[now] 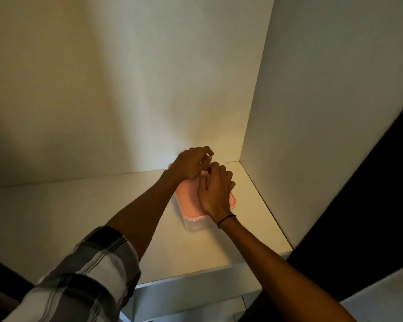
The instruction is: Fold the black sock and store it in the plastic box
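Note:
A clear plastic box (194,225) with a pink lid (188,204) stands on the white shelf (84,219), near the back right corner. My left hand (189,164) rests on the far end of the lid, its fingers curled at the far edge. Just in front of it, my right hand (215,190) lies on top of the lid, with its fingers bent over the lid's right edge. The two hands touch each other. The black sock is not in view; the lid and my hands hide the inside of the box.
The shelf sits in a white cupboard, with the back wall (126,89) close behind the box and a side wall (312,112) at the right. The shelf's front edge (196,278) runs below my forearms. A dark gap (363,205) lies at the right.

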